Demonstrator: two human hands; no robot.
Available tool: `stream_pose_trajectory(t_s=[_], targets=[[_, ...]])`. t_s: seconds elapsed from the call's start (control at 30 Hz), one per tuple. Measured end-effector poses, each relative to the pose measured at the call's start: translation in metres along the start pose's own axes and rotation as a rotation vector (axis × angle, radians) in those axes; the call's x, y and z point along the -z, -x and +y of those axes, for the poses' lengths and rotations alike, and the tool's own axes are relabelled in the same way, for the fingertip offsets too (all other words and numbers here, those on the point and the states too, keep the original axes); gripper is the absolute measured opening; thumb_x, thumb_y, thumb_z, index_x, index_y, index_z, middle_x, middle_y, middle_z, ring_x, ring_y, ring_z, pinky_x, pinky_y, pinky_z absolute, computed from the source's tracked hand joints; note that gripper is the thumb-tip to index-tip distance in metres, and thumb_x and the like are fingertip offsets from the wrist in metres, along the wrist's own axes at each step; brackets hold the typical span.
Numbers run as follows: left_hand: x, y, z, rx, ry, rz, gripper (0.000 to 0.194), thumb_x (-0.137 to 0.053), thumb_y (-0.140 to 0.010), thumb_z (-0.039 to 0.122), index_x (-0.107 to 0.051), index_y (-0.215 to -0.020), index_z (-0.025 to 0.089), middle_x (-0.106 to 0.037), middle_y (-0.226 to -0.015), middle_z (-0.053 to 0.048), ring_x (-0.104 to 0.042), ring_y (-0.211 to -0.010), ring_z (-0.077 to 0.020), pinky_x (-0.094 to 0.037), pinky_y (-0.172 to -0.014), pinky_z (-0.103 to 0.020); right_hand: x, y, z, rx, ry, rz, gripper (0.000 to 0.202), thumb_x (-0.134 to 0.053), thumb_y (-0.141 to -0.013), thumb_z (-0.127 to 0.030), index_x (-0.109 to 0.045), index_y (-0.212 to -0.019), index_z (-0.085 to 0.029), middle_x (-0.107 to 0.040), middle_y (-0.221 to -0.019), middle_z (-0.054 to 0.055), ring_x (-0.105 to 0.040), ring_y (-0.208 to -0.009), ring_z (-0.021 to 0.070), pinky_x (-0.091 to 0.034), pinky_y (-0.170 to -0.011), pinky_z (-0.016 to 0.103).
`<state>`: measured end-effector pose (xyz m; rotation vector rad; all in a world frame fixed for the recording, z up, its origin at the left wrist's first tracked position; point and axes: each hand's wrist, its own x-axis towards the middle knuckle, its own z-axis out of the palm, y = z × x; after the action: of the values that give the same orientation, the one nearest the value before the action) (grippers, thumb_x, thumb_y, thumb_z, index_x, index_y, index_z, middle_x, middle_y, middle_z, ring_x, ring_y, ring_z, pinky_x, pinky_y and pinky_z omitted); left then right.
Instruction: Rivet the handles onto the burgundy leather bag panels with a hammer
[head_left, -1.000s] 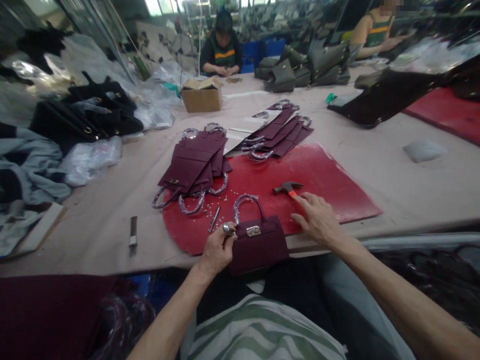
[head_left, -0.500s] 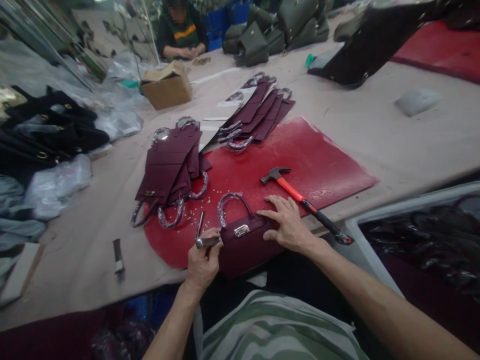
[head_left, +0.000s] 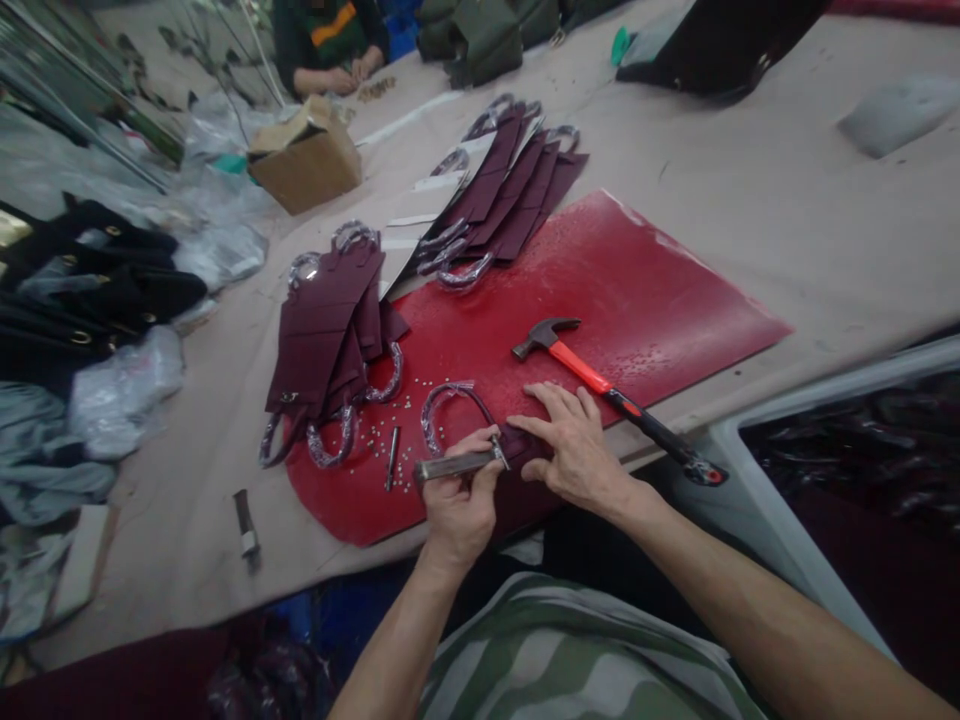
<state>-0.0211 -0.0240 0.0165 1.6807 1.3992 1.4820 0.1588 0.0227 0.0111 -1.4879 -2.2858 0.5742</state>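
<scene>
Burgundy, flat bag panel (head_left: 520, 503) with a looped handle wrapped in clear plastic (head_left: 433, 408) lies at the near edge of the glossy red board (head_left: 675, 300) on the counter (head_left: 750, 170), right before the worker. From where I stand, the hands are apart: the left hand (head_left: 460, 508) is closed around a grey metal bar tool (head_left: 454, 466), while the right hand (head_left: 574, 450) spreads its fingers over the panel's upper part. Whether the bar touches the panel, I can't tell. I'd judge the panel light and fairly stiff, easily scuffed, its wrapped handle slippery; best gripped by the side edges. An orange-and-black claw hammer (head_left: 581, 368) lies just beyond the right hand.
</scene>
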Motion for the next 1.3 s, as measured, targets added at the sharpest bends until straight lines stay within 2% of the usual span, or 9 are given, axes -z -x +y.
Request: stream_pose_trajectory(t_s=[0.1,0.27,0.8,1.03,1.3], targets=[[-0.012,0.001,-0.013,-0.066,-0.071,-0.068,0.013,-0.064,-0.09,0.016,-0.064,-0.103,0.017,-0.073,-0.112,-0.012,-0.071,-0.108,-0.0227,-0.059,-0.095,-0.04,-0.001,0.001,0.0,0.005,-0.009,0.013,0.063,-0.088,-0.068,-0.029,-0.067,-0.126,-0.032,-0.041,-0.152,0.009,-0.034,-0.141,0.0337,-0.018,-0.116,0.061],[-0.009,0.005,-0.022,-0.098,-0.141,-0.085,0.017,-0.062,-0.09,0.014,-0.063,-0.107,0.018,-0.072,-0.114,-0.011,-0.07,-0.108,-0.022,-0.059,-0.095,-0.04,-0.001,0.002,0.001,0.002,-0.031,0.029,0.061,-0.087,-0.067,-0.029,-0.067,-0.125,-0.031,-0.042,-0.152,0.01,-0.033,-0.141,0.0343,-0.018,-0.116,0.061],[-0.018,0.002,-0.019,-0.223,-0.268,-0.083,0.018,-0.06,-0.09,0.01,-0.062,-0.107,0.016,-0.073,-0.111,-0.011,-0.071,-0.107,-0.0217,-0.06,-0.093,-0.038,0.001,0.003,0.001,0.0,-0.062,0.009,0.063,-0.084,-0.068,-0.025,-0.065,-0.128,-0.03,-0.04,-0.153,0.011,-0.031,-0.142,0.0334,-0.015,-0.117,0.06],[-0.021,0.007,-0.019,-0.221,-0.306,-0.047,0.014,-0.056,-0.092,0.013,-0.06,-0.105,0.017,-0.072,-0.11,-0.012,-0.07,-0.106,-0.0225,-0.06,-0.091,-0.04,0.0,0.004,0.002,0.017,-0.05,0.023,0.06,-0.08,-0.07,-0.024,-0.064,-0.128,-0.03,-0.04,-0.153,0.011,-0.031,-0.142,0.0332,-0.016,-0.117,0.06],[-0.02,-0.004,-0.02,-0.191,-0.312,-0.129,0.016,-0.056,-0.092,0.015,-0.062,-0.107,0.017,-0.072,-0.106,-0.011,-0.07,-0.103,-0.0213,-0.058,-0.092,-0.037,-0.001,0.003,0.001,0.012,-0.044,0.015,0.06,-0.081,-0.07,-0.024,-0.064,-0.127,-0.029,-0.04,-0.153,0.011,-0.031,-0.142,0.034,-0.017,-0.116,0.061]])
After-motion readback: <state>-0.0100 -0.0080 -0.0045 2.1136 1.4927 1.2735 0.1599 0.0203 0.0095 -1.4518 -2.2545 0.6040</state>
